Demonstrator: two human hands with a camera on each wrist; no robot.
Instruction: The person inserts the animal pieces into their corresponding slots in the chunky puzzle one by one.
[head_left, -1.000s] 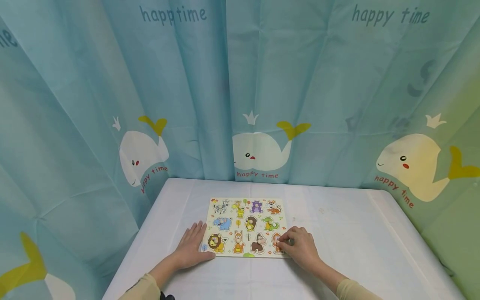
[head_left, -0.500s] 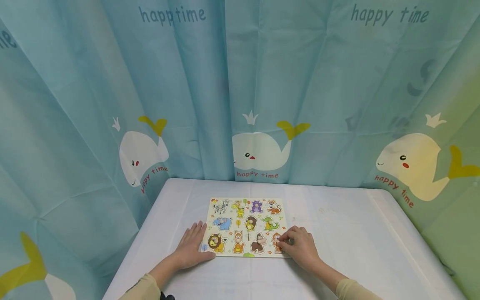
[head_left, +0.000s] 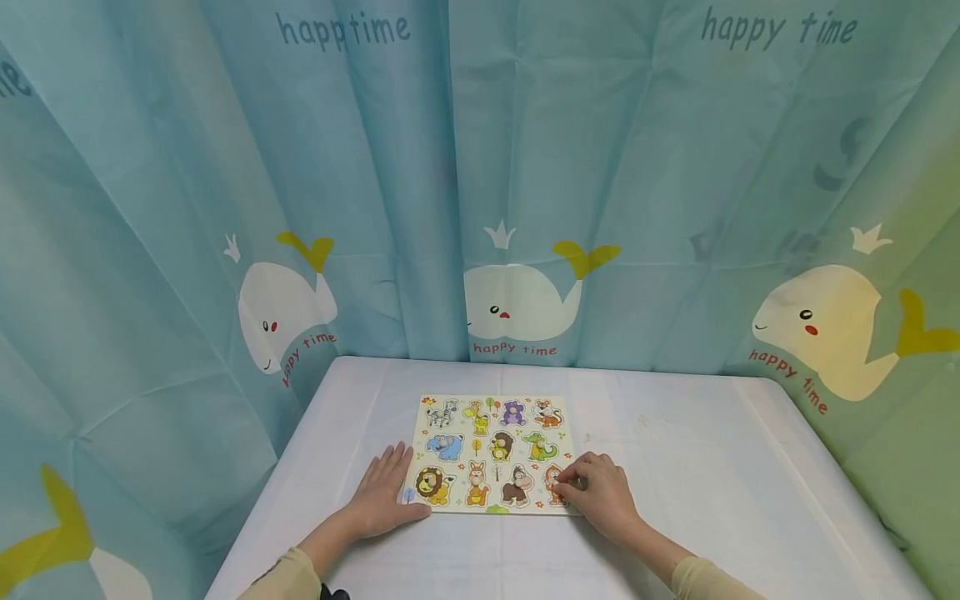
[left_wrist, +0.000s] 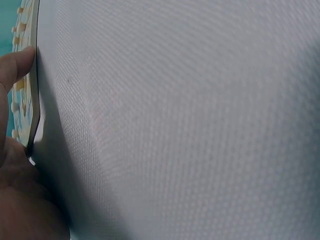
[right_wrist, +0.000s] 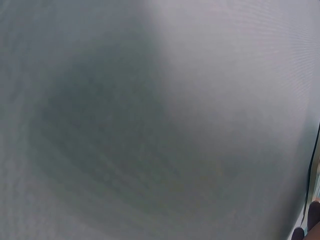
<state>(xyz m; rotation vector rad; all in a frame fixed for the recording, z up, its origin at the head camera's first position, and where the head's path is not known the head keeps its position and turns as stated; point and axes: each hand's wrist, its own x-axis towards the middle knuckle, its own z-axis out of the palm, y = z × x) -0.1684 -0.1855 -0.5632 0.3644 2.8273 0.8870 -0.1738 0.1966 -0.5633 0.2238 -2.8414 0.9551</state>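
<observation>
A pale wooden knob puzzle board [head_left: 465, 509] lies flat on the table, filled with several animal pieces such as a lion [head_left: 432, 486], an elephant [head_left: 446, 447] and a crocodile [head_left: 542, 447]. At its left edge my left hand [head_left: 384, 493] rests with fingers spread and the thumb along the near corner; the left wrist view shows the thumb [left_wrist: 22, 61] touching the board's edge. My right hand [head_left: 603, 498] pinches the orange animal piece [head_left: 552, 477] in the lower right corner, thumb and index finger partly covering it. In the right wrist view only dark fingertips [right_wrist: 312, 215] show.
A white cloth covers the table [head_left: 712, 467]. Behind and beside it hangs a blue curtain [head_left: 525, 167] with printed whales, meeting the table's back edge. Something small and black [head_left: 335, 593] shows near the left forearm at the bottom.
</observation>
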